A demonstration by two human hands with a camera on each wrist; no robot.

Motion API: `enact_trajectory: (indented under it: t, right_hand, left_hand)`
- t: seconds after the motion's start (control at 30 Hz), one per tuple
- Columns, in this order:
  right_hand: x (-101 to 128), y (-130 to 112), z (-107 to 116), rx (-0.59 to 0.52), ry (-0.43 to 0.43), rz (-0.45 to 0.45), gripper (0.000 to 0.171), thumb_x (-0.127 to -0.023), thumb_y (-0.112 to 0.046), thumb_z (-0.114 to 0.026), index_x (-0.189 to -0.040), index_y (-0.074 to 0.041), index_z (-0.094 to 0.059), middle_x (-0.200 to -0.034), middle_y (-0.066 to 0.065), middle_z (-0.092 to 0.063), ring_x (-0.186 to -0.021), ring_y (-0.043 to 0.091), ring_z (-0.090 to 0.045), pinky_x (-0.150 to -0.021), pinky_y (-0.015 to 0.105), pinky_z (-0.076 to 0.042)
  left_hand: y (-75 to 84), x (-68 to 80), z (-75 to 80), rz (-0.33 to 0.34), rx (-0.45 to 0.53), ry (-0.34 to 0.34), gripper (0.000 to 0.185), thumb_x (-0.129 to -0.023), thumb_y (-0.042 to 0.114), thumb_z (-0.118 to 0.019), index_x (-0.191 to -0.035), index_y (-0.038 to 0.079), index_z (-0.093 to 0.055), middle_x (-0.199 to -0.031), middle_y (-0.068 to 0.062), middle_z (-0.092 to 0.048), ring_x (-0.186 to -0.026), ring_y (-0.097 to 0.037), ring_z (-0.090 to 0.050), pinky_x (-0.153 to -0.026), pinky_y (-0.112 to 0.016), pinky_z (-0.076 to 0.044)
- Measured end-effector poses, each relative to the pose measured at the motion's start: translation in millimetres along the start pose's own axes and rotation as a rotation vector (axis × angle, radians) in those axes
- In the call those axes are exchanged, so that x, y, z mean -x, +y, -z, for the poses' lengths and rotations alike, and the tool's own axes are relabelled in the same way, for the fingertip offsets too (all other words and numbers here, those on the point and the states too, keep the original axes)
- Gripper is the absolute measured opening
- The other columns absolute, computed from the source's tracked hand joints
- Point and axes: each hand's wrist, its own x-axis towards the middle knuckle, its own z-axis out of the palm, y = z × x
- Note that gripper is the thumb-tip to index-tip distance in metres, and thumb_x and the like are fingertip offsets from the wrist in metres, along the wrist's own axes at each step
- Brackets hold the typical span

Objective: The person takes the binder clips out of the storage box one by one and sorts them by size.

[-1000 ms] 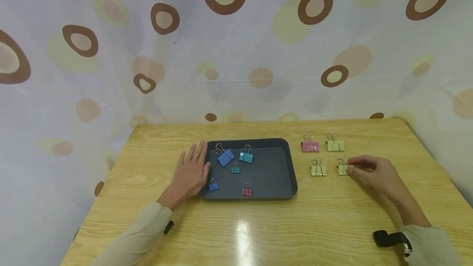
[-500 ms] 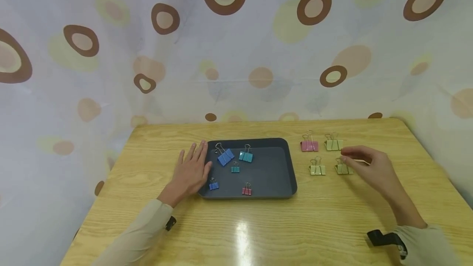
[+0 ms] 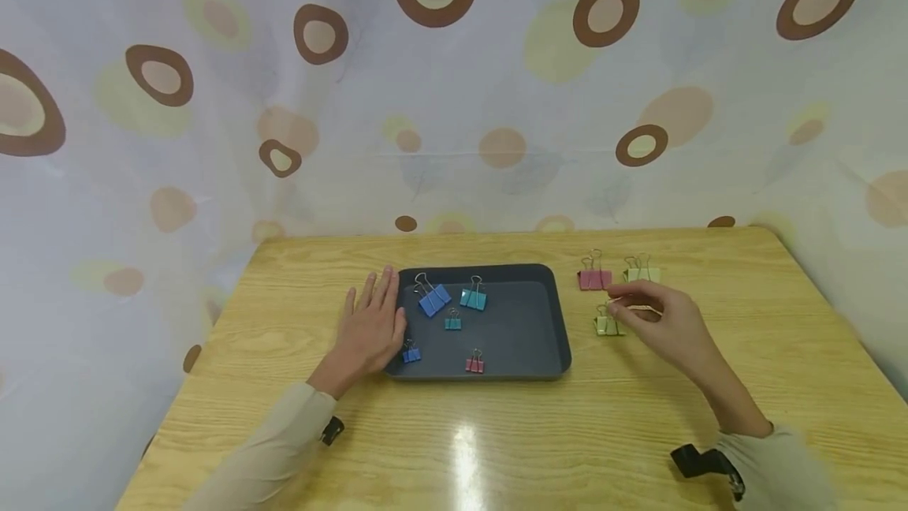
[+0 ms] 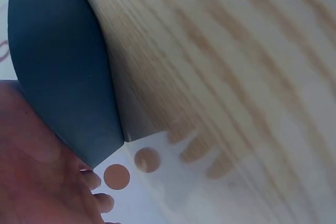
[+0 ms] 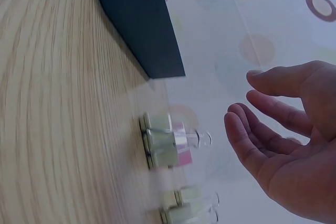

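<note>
green binder clip (image 3: 608, 325), flat on table (image 3: 539, 432)

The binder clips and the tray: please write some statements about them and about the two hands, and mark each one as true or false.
1. The dark tray holds five binder clips. True.
2. The left hand grips the large blue clip. False: it rests flat on the table at the tray's left edge and holds nothing.
3. A pink clip stands on the table, right of the tray. True.
4. The right hand holds a green clip in the air. False: in the right wrist view its fingers are relaxed and hold nothing.
5. The small red clip lies outside the tray. False: it is inside, near the front rim.
</note>
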Motion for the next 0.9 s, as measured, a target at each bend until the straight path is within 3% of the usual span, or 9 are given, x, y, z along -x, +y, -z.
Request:
enact_trajectory:
  t: [0.2, 0.47, 0.73, 0.9]
  right_hand:
    - [-9, -14, -23, -0.03, -0.023, 0.004, 0.022, -0.095, -0.005, -0.073, -0.116, 0.003, -0.07, -0.11, 0.02, -0.07, -0.095, 0.005, -0.067, -0.08, 0.016, -0.056]
    - [-22, -30, -51, -0.1, -0.098, -0.01, 0.029, -0.095, -0.005, -0.073, -0.123, 0.001, -0.069, -0.118, 0.02, -0.068, -0.103, 0.027, -0.068, -0.086, 0.023, -0.057]
    - [-38, -37, -83, -0.084, -0.15, 0.041, 0.03, -0.093, -0.004, -0.075, -0.122, 0.0, -0.069, -0.12, 0.021, -0.068, -0.1, 0.028, -0.068, -0.085, 0.036, -0.059]
    - [-46, -41, -104, -0.075, -0.196, 0.058, 0.03, -0.093, -0.004, -0.075, -0.122, -0.001, -0.069, -0.119, 0.02, -0.068, -0.1, 0.027, -0.069, -0.086, 0.038, -0.059]
  left_hand:
    - [0.0, 1.6, -2.3, 0.006, 0.019, 0.008, 0.064, -0.11, 0.03, -0.032, -0.164, 0.002, -0.014, -0.171, -0.013, -0.011, -0.156, -0.037, -0.012, -0.122, -0.062, -0.012]
    - [0.0, 7.1, -2.1, 0.005, 0.046, 0.06, 0.063, -0.11, 0.028, -0.036, -0.163, 0.0, -0.017, -0.17, -0.015, -0.014, -0.155, -0.038, -0.016, -0.121, -0.063, -0.014]
    - [2.1, 6.4, -2.5, 0.0, 0.045, 0.057, 0.064, -0.11, 0.027, -0.035, -0.164, 0.001, -0.014, -0.171, -0.013, -0.011, -0.156, -0.037, -0.013, -0.122, -0.062, -0.013]
    - [3.8, 6.5, -1.8, 0.007, 0.048, 0.043, 0.064, -0.11, 0.027, -0.034, -0.164, 0.001, -0.013, -0.171, -0.014, -0.011, -0.156, -0.037, -0.013, -0.122, -0.061, -0.012]
